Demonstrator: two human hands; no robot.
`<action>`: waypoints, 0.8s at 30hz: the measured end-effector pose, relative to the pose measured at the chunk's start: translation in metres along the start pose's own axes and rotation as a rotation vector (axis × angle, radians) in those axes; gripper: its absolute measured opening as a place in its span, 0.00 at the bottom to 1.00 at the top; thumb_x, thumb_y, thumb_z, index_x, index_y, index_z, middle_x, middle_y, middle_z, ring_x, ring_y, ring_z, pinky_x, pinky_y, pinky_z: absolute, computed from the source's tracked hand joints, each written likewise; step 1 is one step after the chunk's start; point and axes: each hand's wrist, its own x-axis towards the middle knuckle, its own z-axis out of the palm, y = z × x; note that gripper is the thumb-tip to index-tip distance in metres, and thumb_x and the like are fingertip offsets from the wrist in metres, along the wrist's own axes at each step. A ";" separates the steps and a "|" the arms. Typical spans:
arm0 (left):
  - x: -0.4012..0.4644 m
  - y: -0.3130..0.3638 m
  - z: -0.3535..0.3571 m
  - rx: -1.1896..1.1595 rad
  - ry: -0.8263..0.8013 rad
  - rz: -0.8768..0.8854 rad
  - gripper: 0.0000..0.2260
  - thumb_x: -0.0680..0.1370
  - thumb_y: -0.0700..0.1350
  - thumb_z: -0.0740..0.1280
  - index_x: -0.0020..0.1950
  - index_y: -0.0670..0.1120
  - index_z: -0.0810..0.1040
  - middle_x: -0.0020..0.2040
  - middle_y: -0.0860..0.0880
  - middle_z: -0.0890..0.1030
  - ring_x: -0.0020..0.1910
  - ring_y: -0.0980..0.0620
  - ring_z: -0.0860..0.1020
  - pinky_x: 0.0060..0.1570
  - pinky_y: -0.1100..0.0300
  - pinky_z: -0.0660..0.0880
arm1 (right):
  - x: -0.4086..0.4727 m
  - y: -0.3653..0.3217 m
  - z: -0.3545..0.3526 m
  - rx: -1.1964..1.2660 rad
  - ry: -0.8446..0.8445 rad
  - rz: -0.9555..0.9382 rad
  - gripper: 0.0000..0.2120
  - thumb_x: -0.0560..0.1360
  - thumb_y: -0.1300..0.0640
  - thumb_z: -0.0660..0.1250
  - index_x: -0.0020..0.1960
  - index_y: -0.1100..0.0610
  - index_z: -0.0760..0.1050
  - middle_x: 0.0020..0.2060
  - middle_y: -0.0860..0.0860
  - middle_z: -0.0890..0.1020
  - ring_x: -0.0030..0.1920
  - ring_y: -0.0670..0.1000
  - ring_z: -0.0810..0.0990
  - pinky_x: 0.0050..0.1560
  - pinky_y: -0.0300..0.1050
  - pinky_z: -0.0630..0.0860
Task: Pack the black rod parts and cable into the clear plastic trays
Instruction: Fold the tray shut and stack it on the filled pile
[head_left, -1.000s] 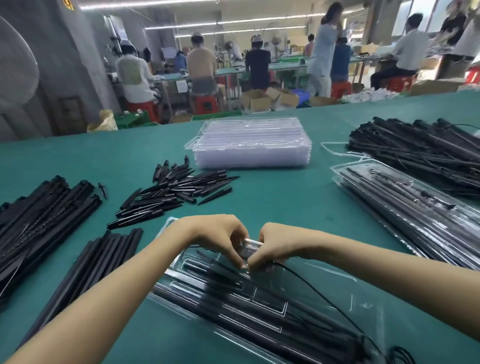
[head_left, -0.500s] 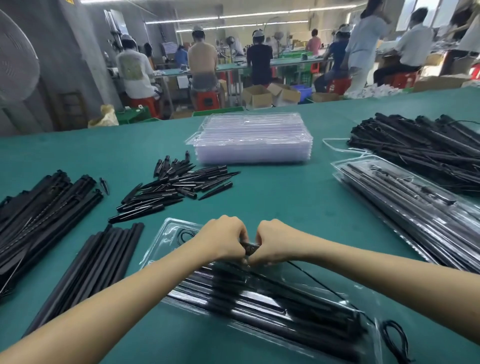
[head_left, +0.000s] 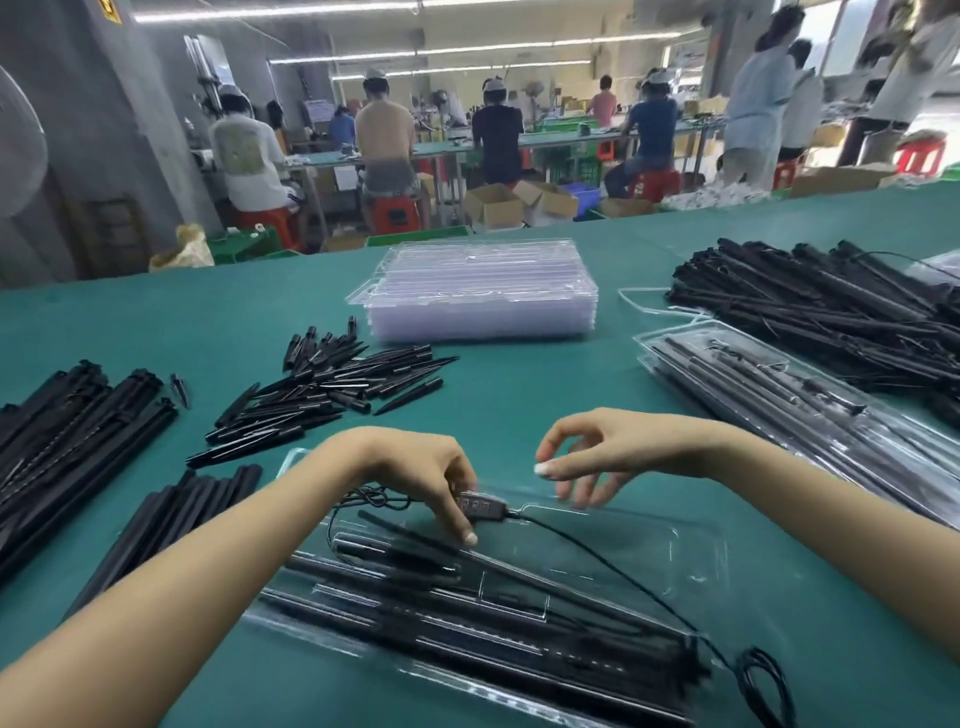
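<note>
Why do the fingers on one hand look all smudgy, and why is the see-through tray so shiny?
In the head view, the right hand has smeared fingers from motion blur, while the left hand, pinching the cable's small black box, looks sharper. The clear tray shines because the ceiling strip lights reflect off its plastic. The table's far edge looks tilted and bent by the wide lens.

Clear plastic tray (head_left: 691, 551) under the hands: thin, glossy, catching white glare along its moulded ribs. Black rods (head_left: 467, 618) in it: smooth, semi-gloss plastic by the look. Cable (head_left: 613, 566) across the tray: thin, matt black. Table (head_left: 519, 395) around the tray: teal, matt, smooth. Stack of empty trays (head_left: 483, 296) beyond the tray: clear, glossy.
</note>
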 end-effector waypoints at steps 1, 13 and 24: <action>0.001 0.001 0.001 0.002 -0.016 0.012 0.11 0.72 0.48 0.75 0.43 0.40 0.80 0.34 0.51 0.79 0.32 0.57 0.72 0.37 0.63 0.67 | -0.007 0.006 -0.003 0.005 0.008 -0.004 0.25 0.67 0.40 0.71 0.56 0.56 0.75 0.45 0.56 0.84 0.41 0.51 0.83 0.44 0.41 0.79; 0.015 -0.002 0.005 -0.037 -0.037 0.134 0.09 0.72 0.36 0.73 0.40 0.46 0.75 0.34 0.51 0.76 0.32 0.56 0.73 0.37 0.64 0.69 | -0.096 0.079 0.013 0.268 0.197 0.077 0.25 0.63 0.36 0.74 0.42 0.59 0.83 0.38 0.54 0.85 0.37 0.46 0.81 0.37 0.35 0.76; 0.030 0.017 -0.001 -0.144 0.030 0.083 0.12 0.75 0.47 0.71 0.55 0.43 0.81 0.42 0.54 0.81 0.40 0.61 0.78 0.43 0.70 0.71 | -0.084 0.078 0.035 0.380 0.308 0.119 0.09 0.71 0.56 0.74 0.34 0.59 0.80 0.33 0.54 0.83 0.34 0.47 0.79 0.38 0.37 0.74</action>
